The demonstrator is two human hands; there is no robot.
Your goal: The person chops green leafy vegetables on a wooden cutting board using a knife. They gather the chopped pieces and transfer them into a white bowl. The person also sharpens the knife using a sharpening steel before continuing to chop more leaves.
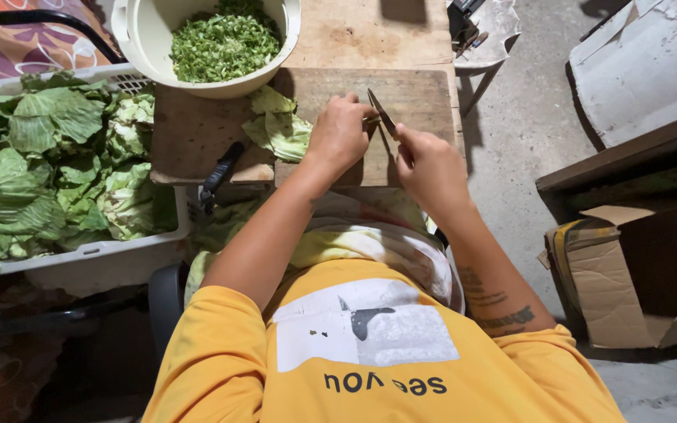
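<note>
A wooden cutting board (pixel 417 98) lies on a worn wooden table in front of me. My right hand (pixel 431 168) grips a knife (pixel 381 113) whose blade points away from me over the board. My left hand (pixel 338 135) sits on the board with curled fingers, its fingertips at the blade. Whether it pinches anything there I cannot tell. Pale green cabbage leaves (pixel 280 125) lie on the board just left of that hand, touching it.
A white bowl (pixel 139 47) of chopped greens stands behind the board. A white crate (pixel 80 252) of whole cabbage leaves fills the left. A black-handled tool (pixel 221 174) lies at the table's near edge. A torn cardboard box (pixel 628 274) sits on the concrete floor at right.
</note>
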